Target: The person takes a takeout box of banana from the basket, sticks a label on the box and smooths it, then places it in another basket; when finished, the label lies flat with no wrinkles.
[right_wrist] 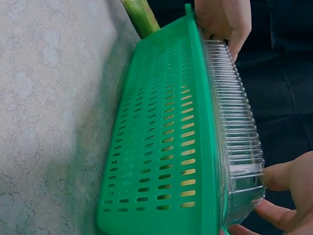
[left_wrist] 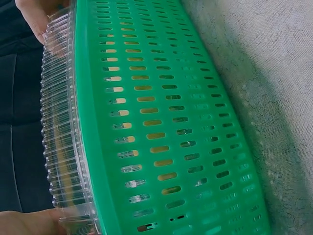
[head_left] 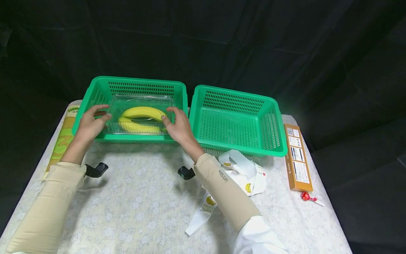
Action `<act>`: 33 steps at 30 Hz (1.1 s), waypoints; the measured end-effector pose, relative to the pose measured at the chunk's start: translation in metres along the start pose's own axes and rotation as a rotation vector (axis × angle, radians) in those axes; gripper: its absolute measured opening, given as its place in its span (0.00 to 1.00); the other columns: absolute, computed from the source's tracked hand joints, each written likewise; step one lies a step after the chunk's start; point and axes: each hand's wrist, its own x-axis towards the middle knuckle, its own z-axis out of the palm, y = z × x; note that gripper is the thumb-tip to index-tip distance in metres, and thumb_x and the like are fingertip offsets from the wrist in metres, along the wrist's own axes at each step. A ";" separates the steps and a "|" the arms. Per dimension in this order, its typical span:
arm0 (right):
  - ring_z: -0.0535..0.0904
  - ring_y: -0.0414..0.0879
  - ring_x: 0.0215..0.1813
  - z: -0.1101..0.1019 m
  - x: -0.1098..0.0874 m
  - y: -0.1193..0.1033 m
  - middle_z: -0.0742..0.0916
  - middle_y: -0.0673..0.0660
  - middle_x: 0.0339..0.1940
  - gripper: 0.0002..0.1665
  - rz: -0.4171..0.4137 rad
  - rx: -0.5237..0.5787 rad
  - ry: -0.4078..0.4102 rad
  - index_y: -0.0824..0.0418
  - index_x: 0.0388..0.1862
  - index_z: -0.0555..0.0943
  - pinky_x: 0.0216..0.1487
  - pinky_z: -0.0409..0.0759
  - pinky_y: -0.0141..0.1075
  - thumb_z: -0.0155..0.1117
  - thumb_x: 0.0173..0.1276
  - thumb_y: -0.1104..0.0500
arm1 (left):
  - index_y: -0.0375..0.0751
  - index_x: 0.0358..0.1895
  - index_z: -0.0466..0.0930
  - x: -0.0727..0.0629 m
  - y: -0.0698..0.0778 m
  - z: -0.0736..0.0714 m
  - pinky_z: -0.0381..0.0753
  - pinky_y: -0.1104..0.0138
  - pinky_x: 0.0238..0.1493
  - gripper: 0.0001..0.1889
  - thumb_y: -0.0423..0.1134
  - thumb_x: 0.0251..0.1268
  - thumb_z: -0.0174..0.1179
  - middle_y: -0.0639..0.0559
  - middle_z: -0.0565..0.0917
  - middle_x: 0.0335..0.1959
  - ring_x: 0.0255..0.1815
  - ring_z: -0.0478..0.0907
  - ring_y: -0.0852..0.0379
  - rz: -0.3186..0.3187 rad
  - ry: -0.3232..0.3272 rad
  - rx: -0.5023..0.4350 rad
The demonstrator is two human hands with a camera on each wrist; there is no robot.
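Inside the left green basket [head_left: 147, 138] are yellow bananas [head_left: 142, 112], seen through a clear plastic container [head_left: 127, 104] with ribbed sides. My left hand [head_left: 90, 125] holds the container's left end between thumb and fingers. At the other end, my right hand [head_left: 180, 128] grips the right side, its thumb toward the bananas. In the right wrist view, the clear ribbed wall [right_wrist: 234, 112] stands above the basket's rim, with the right fingers round its corner. Whether the bananas lie in the container or under it, I cannot tell.
To the right stands a second green basket [head_left: 228, 128]. White paper strips with banana prints [head_left: 244, 176] lie in front of it. An orange box [head_left: 298, 158] and a red lollipop [head_left: 306, 196] are at the right edge. A green-yellow package [head_left: 61, 139] lies at the left.
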 end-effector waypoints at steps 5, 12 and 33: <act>0.72 0.54 0.52 -0.002 0.001 0.000 0.75 0.60 0.69 0.26 -0.010 -0.009 -0.004 0.54 0.71 0.71 0.47 0.72 0.44 0.55 0.79 0.49 | 0.40 0.78 0.58 0.002 0.001 -0.001 0.75 0.74 0.43 0.28 0.45 0.80 0.45 0.31 0.63 0.75 0.67 0.69 0.41 0.002 -0.009 -0.008; 0.73 0.54 0.55 -0.006 0.001 -0.003 0.75 0.60 0.70 0.27 -0.015 -0.027 -0.011 0.54 0.72 0.71 0.49 0.74 0.45 0.55 0.79 0.48 | 0.40 0.79 0.56 0.002 0.003 -0.003 0.76 0.66 0.50 0.29 0.46 0.81 0.44 0.31 0.62 0.76 0.69 0.67 0.40 0.011 -0.027 -0.014; 0.74 0.59 0.60 -0.008 -0.006 -0.004 0.75 0.59 0.70 0.27 -0.043 -0.031 -0.014 0.57 0.72 0.70 0.59 0.75 0.52 0.55 0.79 0.50 | 0.40 0.79 0.56 -0.009 0.004 -0.004 0.75 0.75 0.43 0.28 0.44 0.81 0.43 0.31 0.63 0.75 0.66 0.68 0.42 0.035 -0.015 -0.017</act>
